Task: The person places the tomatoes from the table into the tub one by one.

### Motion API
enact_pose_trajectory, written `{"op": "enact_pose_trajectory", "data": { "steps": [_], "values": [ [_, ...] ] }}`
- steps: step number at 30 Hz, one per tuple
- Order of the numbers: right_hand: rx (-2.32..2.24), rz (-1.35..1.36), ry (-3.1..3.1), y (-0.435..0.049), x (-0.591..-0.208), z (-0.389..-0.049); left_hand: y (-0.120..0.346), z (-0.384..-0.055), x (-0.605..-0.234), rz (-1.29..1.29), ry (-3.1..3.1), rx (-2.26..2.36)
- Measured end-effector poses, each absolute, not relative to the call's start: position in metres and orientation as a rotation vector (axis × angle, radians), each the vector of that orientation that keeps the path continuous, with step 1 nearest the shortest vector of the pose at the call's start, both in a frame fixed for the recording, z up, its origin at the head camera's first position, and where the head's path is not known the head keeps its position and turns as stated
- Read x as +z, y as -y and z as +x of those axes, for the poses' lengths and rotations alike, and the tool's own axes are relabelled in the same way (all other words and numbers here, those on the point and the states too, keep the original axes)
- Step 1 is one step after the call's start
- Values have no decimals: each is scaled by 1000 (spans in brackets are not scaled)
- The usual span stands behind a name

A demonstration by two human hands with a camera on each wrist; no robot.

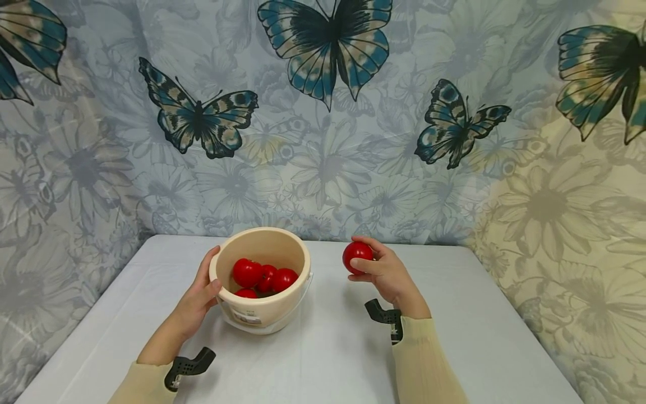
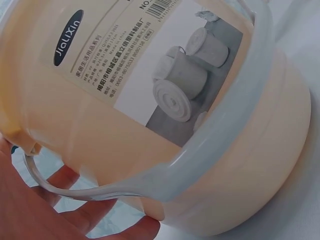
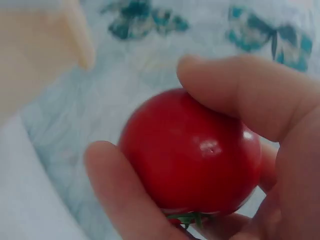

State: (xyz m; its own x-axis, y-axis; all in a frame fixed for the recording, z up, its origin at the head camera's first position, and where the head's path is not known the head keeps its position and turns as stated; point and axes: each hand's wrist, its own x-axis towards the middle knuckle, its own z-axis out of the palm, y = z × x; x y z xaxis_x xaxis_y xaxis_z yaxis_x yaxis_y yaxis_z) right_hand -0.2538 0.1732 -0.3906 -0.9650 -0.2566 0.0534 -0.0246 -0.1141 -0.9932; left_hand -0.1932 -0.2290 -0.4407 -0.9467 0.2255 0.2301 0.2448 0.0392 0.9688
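Observation:
My right hand point(image 1: 388, 273) holds a red tomato point(image 1: 358, 257) above the table, to the right of a cream plastic bucket point(image 1: 270, 311). In the right wrist view, fingers and thumb grip the tomato point(image 3: 187, 152) from both sides, its green stem end point(image 3: 189, 218) facing down. My left hand point(image 1: 194, 303) grips the left side of the bucket, thumb at the rim. Several red tomatoes point(image 1: 247, 272) lie inside the bucket. In the left wrist view, fingers lie against the side of the bucket point(image 2: 240, 185), beside its whitish handle point(image 2: 200, 160).
A white-covered table point(image 1: 328, 359) bears the bucket. Behind it hangs a pale blue floral cloth point(image 1: 323, 185) with printed butterflies. A printed label point(image 2: 135, 55) is on the bucket's wall. Each wrist wears a black camera mount point(image 1: 386, 314).

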Motion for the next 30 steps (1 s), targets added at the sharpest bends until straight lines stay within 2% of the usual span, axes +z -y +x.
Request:
{"op": "enact_pose_trajectory", "data": {
  "steps": [10,21,30],
  "values": [
    [-2174,-485,-2000,-131,-348,-220,225,-190,-446,-474,2245,-2092],
    [-2054,-512,-2091,-104,-323,-233,213,-187,-443,-443,2222,-2108],
    [-1987,-572,-2116,-87,-308,-239,194,-186,-440,-357,2252,-1950]
  ]
}}
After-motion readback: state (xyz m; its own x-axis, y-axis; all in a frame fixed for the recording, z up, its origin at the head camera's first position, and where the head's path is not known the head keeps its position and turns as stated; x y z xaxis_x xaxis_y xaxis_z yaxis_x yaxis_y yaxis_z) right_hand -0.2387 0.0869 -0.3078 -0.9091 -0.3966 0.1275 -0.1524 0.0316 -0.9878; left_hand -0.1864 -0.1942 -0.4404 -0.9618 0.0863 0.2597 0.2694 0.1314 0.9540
